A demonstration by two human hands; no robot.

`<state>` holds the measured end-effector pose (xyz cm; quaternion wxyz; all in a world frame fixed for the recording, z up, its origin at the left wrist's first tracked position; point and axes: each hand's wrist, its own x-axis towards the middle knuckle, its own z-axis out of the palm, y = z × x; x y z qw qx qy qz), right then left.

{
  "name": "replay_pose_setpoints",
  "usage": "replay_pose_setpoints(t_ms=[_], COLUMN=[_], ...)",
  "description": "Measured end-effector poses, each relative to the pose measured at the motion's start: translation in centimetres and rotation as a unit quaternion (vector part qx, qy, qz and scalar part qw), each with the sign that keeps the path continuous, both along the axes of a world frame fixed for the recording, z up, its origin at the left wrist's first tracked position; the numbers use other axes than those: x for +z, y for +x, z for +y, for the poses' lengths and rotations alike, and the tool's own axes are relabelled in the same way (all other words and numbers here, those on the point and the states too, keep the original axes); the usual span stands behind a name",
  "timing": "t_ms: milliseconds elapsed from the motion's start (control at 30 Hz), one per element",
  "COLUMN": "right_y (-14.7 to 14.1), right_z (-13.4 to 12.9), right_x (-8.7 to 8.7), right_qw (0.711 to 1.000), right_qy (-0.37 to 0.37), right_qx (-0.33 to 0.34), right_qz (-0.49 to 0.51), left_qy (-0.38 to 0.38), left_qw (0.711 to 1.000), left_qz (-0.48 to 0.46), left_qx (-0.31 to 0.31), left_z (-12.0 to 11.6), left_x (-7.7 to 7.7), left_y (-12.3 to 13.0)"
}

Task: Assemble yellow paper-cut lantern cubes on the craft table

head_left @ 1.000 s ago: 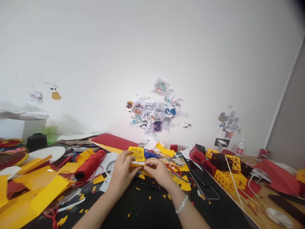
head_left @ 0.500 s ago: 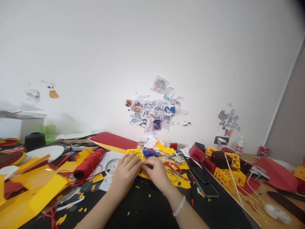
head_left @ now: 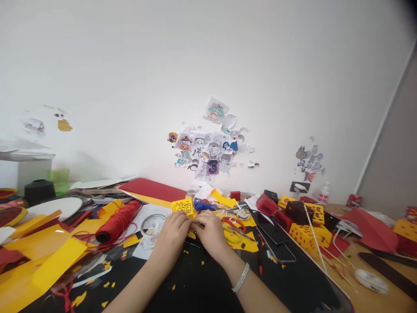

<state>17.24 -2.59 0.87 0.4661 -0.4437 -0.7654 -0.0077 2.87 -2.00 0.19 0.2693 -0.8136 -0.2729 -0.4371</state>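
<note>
My left hand (head_left: 175, 232) is closed, with its fingers bent over the near edge of a yellow paper piece (head_left: 182, 207) that has a dark cut-out or drawn pattern on its face. Close against it, my right hand (head_left: 210, 231) pinches at the same piece's right lower side, thumb and fingertips together. The meeting fingertips hide the lower part of the piece, and anything small between them cannot be made out. A black pen (head_left: 194, 245) lies on the black mat (head_left: 195, 282) just below the hands. A bracelet circles my right wrist.
Left are a red thread spool (head_left: 122, 221), yellow paper sheets (head_left: 42, 248) and a tape roll (head_left: 153, 224) on a printed sheet. Right are scissors with red handles (head_left: 235, 224), a phone (head_left: 272, 228) and yellow patterned boxes (head_left: 309, 237). Yellow scraps dot the mat.
The yellow piece has turned or tilted so more of its patterned face shows above my fingers. Both hands stay together around it. The whole view has shifted slightly.
</note>
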Motion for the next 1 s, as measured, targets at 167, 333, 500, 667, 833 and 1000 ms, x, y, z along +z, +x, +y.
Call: replay_pose_setpoints(t_ms=[167,333,500,667,833,1000], right_y=[0.0,0.1,0.0,-0.1,-0.1,0.1], right_z=[0.0,0.0,-0.2,-0.1,0.1,0.1], right_x=[0.1,0.1,0.2,0.1,0.0,0.3], right_qw=[1.0,0.999,0.999,0.999,1.0,1.0], right_qy=[0.021,0.033,0.042,0.034,0.019,0.002], right_qx=[0.018,0.017,0.016,0.008,-0.002,-0.01], right_qz=[0.002,-0.004,-0.005,-0.009,-0.012,0.011], left_qy=[-0.013,0.0,0.033,0.044,-0.008,-0.031], left_qw=[0.999,0.999,0.997,0.997,1.0,0.994], left_qz=[0.035,0.048,0.069,0.054,0.004,-0.065], left_qx=[0.017,0.007,0.032,0.025,-0.015,-0.079], left_z=[0.1,0.3,0.7,1.1,0.5,-0.2], left_x=[-0.2,-0.3,-0.4,-0.4,0.2,0.8], left_y=[0.2,0.3,0.4,0.5,0.2,-0.2])
